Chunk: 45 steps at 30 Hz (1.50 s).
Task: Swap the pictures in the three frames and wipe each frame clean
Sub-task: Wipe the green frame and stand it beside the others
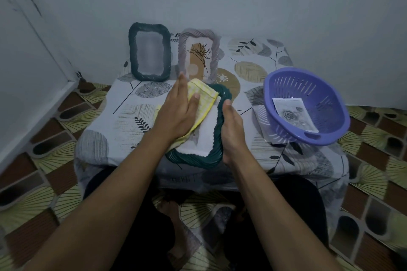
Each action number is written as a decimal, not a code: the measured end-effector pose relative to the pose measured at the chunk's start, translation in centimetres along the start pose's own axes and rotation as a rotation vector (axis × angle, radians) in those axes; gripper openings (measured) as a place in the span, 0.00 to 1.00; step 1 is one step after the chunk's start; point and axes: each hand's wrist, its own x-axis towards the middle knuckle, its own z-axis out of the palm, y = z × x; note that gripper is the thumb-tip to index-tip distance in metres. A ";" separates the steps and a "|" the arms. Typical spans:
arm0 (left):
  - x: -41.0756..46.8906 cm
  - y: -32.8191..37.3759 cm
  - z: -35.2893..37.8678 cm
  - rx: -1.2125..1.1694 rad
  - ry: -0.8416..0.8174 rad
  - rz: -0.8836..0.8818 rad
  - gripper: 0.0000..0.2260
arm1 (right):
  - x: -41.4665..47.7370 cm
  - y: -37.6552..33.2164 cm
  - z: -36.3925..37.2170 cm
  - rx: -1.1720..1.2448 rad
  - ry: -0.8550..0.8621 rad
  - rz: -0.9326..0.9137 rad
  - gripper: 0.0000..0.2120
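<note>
Head view shows us wiping one frame, so we think we are somewhere in the middle of the job. The green frame [211,158] lies flat on the table [132,121], close to us, with a white sheet [198,142] inside it. Two more frames stand at the back by the wall: a dark frame [150,53] whose picture looks blurry, and just beside it a pale frame [199,55] with a plant drawing. We cannot tell if those two are wiped, or if their pictures are the new ones. A rose picture [294,114] lies in the purple basket [326,103] on our right, well apart from the frames. We guess it is an old picture taken out, or one waiting to go in.

Our left hand [176,114] lies flat on the yellow cloth [204,97]. Its fingers are straight and close together, and they press the cloth down on the top left part of the green frame. The cloth is between our palm and the frame, so these fingers touch cloth, not frame. Our right hand [231,132] grips the right edge of the green frame. Its thumb rests on the rim, and the other fingers are hidden under the side. The lower part of the frame is bare, so we think that part is left to wipe.
</note>
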 end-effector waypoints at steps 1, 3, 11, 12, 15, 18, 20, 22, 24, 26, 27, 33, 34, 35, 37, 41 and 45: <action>-0.2 0.3 0.0 -0.017 -0.008 -0.003 0.30 | 0.1 -0.2 0.1 0.004 0.019 -0.014 0.21; -0.9 0.7 0.3 -0.048 -0.049 -0.020 0.31 | 0.3 -0.8 0.0 0.033 0.071 -0.036 0.20; -5.0 0.4 2.3 -0.206 -0.175 -0.065 0.30 | 1.6 -2.2 -1.2 0.140 0.205 -0.086 0.20; -4.8 0.3 2.2 -0.203 -0.176 -0.065 0.30 | 1.5 -2.2 -1.2 0.139 0.185 -0.081 0.20; -3.5 0.2 1.3 -0.149 -0.139 -0.061 0.30 | 0.6 -2.0 -0.6 0.061 0.109 -0.061 0.19; -1.2 0.3 0.3 0.021 -0.028 -0.047 0.31 | -0.6 -0.9 0.3 -0.028 0.057 -0.017 0.20; -0.1 0.5 -0.2 0.214 0.007 -0.105 0.32 | -0.9 -0.2 0.8 -0.037 0.038 0.013 0.20; 0.0 1.1 0.0 0.347 -0.030 -0.135 0.32 | -0.8 -0.1 1.3 -0.008 0.033 0.027 0.22; -0.8 2.0 0.7 0.345 -0.090 -0.033 0.33 | -0.5 -0.3 1.6 0.045 0.063 0.051 0.23; -2.1 2.7 1.6 0.281 -0.157 0.144 0.33 | 0.1 -0.6 1.5 0.080 0.088 0.063 0.24; -2.9 2.8 1.9 0.266 -0.192 0.217 0.33 | 0.4 -1.0 1.2 0.095 0.095 0.057 0.24; -4.9 2.3 2.5 0.418 -0.123 0.187 0.28 | 0.2 -1.9 -0.2 0.110 0.088 0.100 0.24; -4.4 2.2 2.3 0.402 -0.085 0.118 0.27 | 0.0 -1.7 0.2 0.078 0.092 0.077 0.24; -3.5 2.0 2.0 0.382 -0.046 0.044 0.26 | -0.3 -1.4 0.6 0.046 0.089 0.069 0.25; -1.5 1.5 1.1 0.345 0.011 -0.099 0.26 | -0.8 -0.8 1.3 0.044 0.060 0.079 0.24; -0.1 2.2 0.3 0.277 0.083 -0.034 0.29 | -1.1 -0.6 1.8 0.032 -0.017 0.073 0.18; -1.8 2.9 1.2 0.229 -0.011 0.297 0.30 | -0.9 -1.0 1.3 0.120 -0.045 0.094 0.13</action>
